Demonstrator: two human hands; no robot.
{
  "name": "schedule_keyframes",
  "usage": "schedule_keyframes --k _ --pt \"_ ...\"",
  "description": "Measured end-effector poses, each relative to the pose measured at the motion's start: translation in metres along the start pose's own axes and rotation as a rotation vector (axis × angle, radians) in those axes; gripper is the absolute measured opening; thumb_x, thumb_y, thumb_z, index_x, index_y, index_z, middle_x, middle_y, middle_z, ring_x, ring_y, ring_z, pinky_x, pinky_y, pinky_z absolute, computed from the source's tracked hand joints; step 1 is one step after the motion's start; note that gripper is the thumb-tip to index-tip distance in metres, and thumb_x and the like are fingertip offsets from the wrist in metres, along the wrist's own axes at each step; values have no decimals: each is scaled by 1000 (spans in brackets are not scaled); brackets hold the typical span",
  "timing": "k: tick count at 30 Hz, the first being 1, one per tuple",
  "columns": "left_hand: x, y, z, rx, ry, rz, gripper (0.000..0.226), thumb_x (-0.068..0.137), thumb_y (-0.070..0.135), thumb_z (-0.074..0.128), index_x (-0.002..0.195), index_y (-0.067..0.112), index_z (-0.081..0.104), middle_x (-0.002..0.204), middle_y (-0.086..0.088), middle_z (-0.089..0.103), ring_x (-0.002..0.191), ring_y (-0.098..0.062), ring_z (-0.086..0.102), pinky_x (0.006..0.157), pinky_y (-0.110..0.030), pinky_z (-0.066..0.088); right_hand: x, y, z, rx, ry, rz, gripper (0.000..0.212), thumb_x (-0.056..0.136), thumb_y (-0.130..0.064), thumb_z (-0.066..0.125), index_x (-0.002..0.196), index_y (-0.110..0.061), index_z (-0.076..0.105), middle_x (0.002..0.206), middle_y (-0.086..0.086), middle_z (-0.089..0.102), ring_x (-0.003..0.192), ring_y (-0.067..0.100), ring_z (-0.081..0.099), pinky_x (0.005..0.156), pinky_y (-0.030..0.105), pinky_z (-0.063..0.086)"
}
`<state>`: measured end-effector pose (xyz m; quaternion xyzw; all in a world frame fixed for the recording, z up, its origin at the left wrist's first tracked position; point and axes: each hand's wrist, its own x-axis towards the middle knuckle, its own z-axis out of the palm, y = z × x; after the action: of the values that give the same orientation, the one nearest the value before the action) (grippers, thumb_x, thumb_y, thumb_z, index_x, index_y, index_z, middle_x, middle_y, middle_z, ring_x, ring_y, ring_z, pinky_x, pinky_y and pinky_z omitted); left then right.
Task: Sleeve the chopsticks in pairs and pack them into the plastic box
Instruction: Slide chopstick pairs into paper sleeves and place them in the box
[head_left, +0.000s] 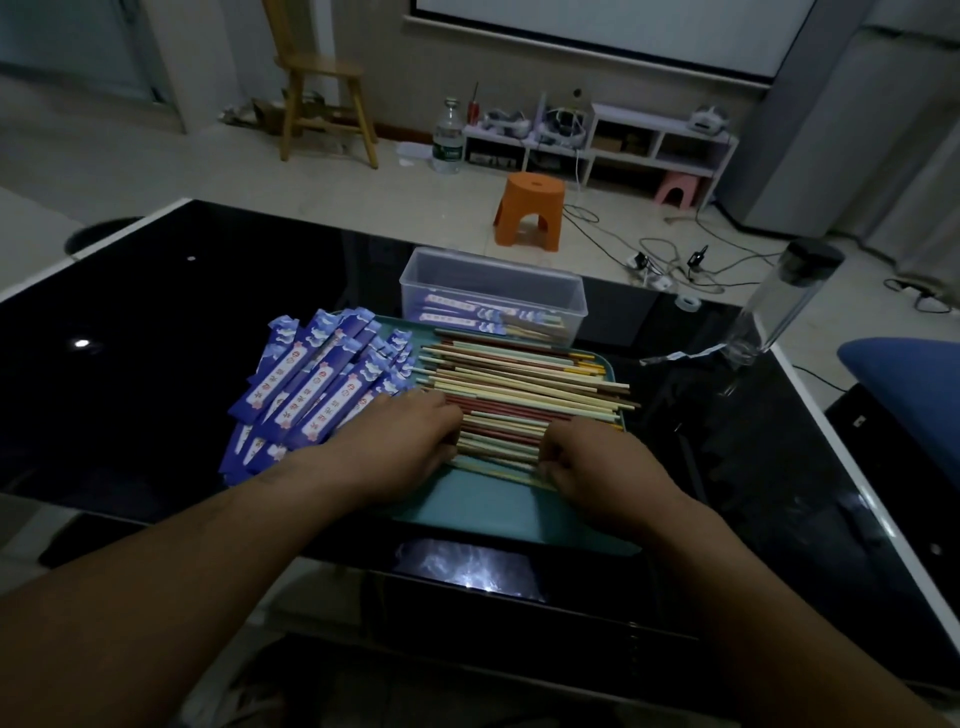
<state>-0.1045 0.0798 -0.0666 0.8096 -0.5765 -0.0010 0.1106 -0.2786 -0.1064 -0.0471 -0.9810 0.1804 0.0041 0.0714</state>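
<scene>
The chopsticks (519, 379) lie loose in a pile across the tray (493, 509), reaching its right edge. The left hand (405, 431) bends its fingers down onto the pile's near left part; whether it grips cannot be told. The right hand (592, 457) has its fingers curled, pinching sticks at the near edge of the pile. Sleeves (311, 384) are heaped over the tray's left edge. The box (467, 280) stands at the tray's far edge with sleeved pairs inside. A bottle (774, 317) stands near the right edge of the table (156, 338).

Left hand (410, 431), right hand (587, 460) grip chopsticks (519, 387) (on tray (493, 512)).
</scene>
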Motion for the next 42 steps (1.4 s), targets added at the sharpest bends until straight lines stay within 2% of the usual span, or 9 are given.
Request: schedule_keyframes --k 4,7,10,14,17,21,27,32,42 --pt "1 0 4 41 103 -52 15 95 36 58 108 27 58 111 -1 57 103 -26 56 83 -42 48 -3 1 1 -19 180 39 6 95 -35 57 98 -30 56 101 -5 59 96 25 57 73 39 44" --pt "2 -1 5 100 157 -115 17 95 34 58 110 28 55 109 -1 54 103 -27 54 84 -44 48 -4 -1 0 52 78 66 4 94 -32 59 95 -30 61 99 -7 66 94 23 63 70 35 49" --pt "0 2 5 64 117 -17 15 94 39 59 105 29 57 106 2 56 100 -24 55 81 -39 47 -6 -7 4 42 -43 50 14 93 -37 66 106 -32 64 109 -6 65 100 20 62 72 32 44" --pt "-2 6 7 59 2 20 17 94 46 59 104 33 60 108 6 56 104 -20 55 80 -36 35 -8 -5 7 -6 -28 48 21 92 -38 67 111 -33 59 109 -7 54 105 22 59 73 32 39" --pt "-2 4 5 43 -41 1 13 95 43 58 103 34 60 108 7 60 105 -20 58 85 -37 39 -7 -2 6 0 -49 53 18 92 -39 68 105 -35 56 103 -10 47 103 20 57 73 33 39" --pt "-3 4 5 26 -3 9 15 95 43 58 104 33 56 109 5 56 103 -21 54 85 -38 42 -7 2 3 36 -10 75 7 95 -37 64 98 -33 59 100 -10 54 92 17 56 71 33 43" --pt "0 6 4 39 52 -32 16 97 38 56 111 30 58 116 5 57 109 -22 53 86 -39 42 -3 4 1 48 26 63 10 94 -31 63 104 -32 66 109 -6 59 100 21 59 82 38 53" --pt "1 6 5 51 43 -32 18 97 38 57 115 36 56 117 6 56 113 -21 52 88 -40 39 -2 5 6 17 51 47 4 91 -30 65 90 -30 61 97 -8 57 92 22 60 72 35 51" --pt "6 9 6 117 5 -31 19 97 45 55 111 35 63 114 4 52 114 -22 49 93 -42 38 -1 3 9 9 29 65 6 96 -30 58 95 -26 63 100 -3 65 92 24 62 70 34 47"
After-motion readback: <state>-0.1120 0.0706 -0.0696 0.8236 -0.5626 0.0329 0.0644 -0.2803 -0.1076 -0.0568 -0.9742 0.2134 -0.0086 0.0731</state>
